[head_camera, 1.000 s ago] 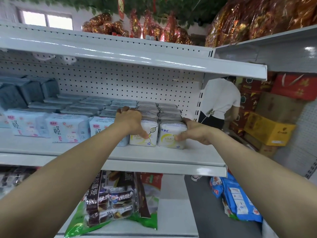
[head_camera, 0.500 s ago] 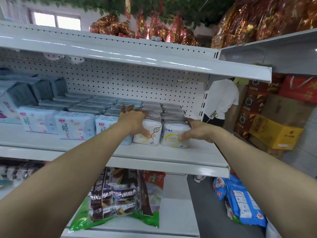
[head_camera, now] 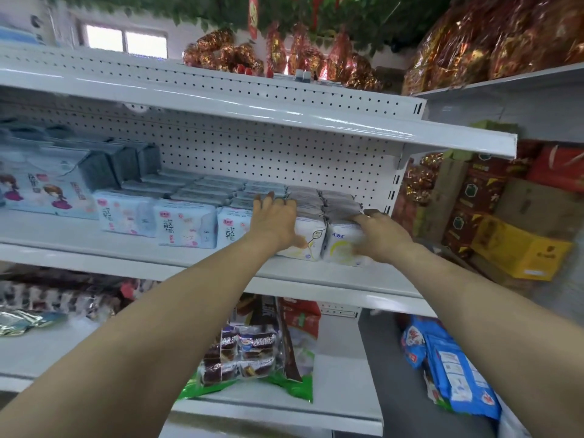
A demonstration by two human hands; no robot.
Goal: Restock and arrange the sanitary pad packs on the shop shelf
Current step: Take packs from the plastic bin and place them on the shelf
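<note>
The white pack (head_camera: 308,237) and ABC pack (head_camera: 339,248) stand touching at the right end of the shelf (head_camera: 126,248), rows running straight back from us. Our left hand (head_camera: 278,221) lies flat, fingers straight, across the white one; our right hand (head_camera: 380,235) curls round the ABC pack's outer side.

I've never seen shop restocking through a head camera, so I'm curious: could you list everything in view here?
white pad packs: two fronts, rows behind; white and yellow; right end of middle shelf
pale blue pad packs: three fronts, rows behind; left of the white ones
cartoon pack: one, pale blue, far left
grey packs: several, dark grey, behind the cartoon pack
foil bundles: many, red-gold, top shelf
snack bags: several, brown and green, lower shelf
blue bags: a few, low right
yellow carton: one, right of shelving
left hand: one, flat on the white packs
right hand: one, grips the rightmost white pack
</note>
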